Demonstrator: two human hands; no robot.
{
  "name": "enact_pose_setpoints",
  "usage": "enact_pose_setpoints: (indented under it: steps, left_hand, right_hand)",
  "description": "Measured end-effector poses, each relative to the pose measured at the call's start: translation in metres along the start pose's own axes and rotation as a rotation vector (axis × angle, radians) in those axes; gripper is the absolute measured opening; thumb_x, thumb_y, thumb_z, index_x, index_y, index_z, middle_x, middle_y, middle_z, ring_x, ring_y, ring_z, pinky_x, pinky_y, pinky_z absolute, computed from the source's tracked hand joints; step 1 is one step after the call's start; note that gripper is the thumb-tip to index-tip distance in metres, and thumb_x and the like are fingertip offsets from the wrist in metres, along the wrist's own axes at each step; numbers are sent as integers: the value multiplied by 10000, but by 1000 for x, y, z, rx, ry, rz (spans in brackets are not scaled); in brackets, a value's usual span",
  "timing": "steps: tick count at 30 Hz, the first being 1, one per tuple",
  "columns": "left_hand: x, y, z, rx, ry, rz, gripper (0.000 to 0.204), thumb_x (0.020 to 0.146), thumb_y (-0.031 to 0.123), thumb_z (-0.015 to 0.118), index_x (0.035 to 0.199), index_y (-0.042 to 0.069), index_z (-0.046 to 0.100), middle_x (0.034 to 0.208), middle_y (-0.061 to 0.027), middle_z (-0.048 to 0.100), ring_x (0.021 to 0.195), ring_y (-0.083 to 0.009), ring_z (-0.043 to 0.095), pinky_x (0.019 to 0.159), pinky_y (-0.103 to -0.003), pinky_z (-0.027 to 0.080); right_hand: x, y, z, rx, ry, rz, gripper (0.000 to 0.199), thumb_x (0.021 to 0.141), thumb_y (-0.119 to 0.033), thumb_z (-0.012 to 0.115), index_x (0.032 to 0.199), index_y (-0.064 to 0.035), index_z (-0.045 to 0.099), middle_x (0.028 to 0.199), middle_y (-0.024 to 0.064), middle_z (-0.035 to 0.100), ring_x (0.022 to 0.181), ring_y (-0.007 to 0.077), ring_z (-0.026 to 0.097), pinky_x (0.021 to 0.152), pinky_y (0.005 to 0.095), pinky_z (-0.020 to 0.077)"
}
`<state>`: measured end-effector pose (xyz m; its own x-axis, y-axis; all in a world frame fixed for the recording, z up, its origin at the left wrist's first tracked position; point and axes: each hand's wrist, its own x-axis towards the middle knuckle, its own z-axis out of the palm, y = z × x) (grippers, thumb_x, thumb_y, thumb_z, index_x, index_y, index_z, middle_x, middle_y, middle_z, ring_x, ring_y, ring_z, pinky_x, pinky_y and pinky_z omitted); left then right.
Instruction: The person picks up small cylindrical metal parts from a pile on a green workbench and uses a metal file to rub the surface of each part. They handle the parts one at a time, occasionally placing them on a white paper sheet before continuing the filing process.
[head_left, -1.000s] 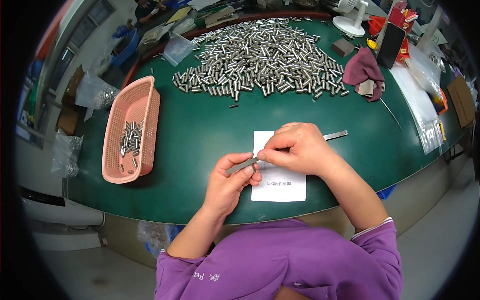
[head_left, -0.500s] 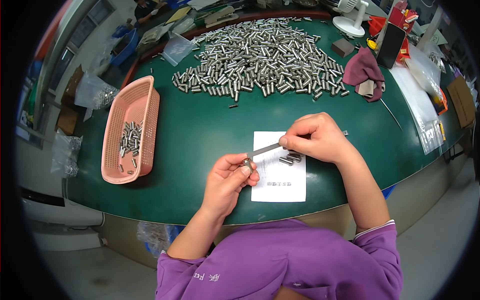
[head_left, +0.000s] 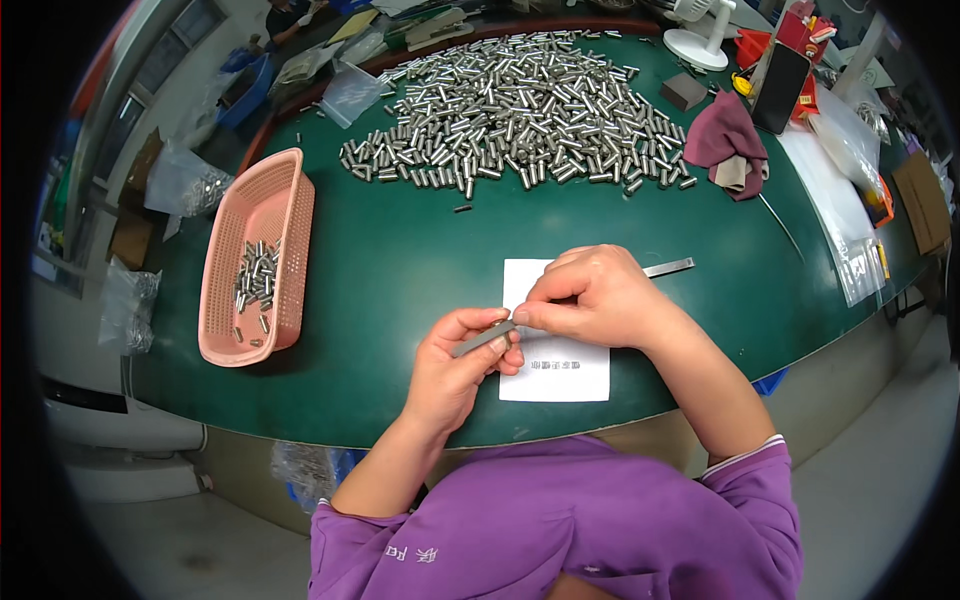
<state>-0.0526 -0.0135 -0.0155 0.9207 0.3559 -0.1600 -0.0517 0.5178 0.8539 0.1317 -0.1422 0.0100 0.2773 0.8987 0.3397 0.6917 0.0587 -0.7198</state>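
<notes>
1. In the head view, a slim grey metal rod [head_left: 483, 339] is held between both hands just above the near edge of the green tabletop [head_left: 400, 260].
2. The left hand [head_left: 455, 365] is curled around the rod's lower left end, with thumb and fingers pinched on it.
3. The right hand [head_left: 590, 298] is closed over the rod's upper right end, its fingertips pressed together on the metal (the exact contact is partly hidden by the knuckles).
4. A white paper sheet [head_left: 560, 370] is seen lying flat under the hands, with a flat metal strip [head_left: 668, 267] resting at its far right corner.
5. A pink plastic basket [head_left: 258, 255] is set well to the left, and a few short metal cylinders [head_left: 256, 285] are held in it.
6. A large heap of metal cylinders [head_left: 515, 110] is spread across the far side of the tabletop.
7. A maroon cloth [head_left: 725, 140] is placed to the right of the heap.
</notes>
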Motion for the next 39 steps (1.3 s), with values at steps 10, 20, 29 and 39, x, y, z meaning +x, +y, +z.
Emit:
enact_pose_setpoints:
  steps: [10,20,29,39]
  left_hand:
    - [3,-1,-9,-160,-44,34,299,991,58,542,1290,39,548,1085,-135,651,905,-161,658,777,-268,573]
    - [1,-1,-8,-69,-4,-32,298,978,50,576,1274,31,553,1072,-127,662,924,-180,685,815,-287,588]
    - [3,-2,-7,-93,-21,-47,296,976,56,582,1271,34,561,1061,-120,658,917,-184,681,797,-286,588]
    - [4,0,-8,-248,-63,-23,321,976,67,578,1294,39,542,1083,-110,634,948,-182,660,846,-292,552]
  right_hand:
    - [-4,12,-34,37,21,277,228,812,-320,755,784,-94,771,709,48,700,649,198,664,594,320,505]
    - [2,0,-1,-28,57,29,91,782,-186,767,771,-96,766,675,59,680,638,209,639,588,330,492]
    - [2,2,0,-10,48,4,197,814,-292,726,769,-103,754,729,55,695,700,247,665,628,369,514]
    - [-6,26,-32,-374,238,179,175,857,-270,673,857,-112,749,785,40,684,797,247,655,705,374,523]
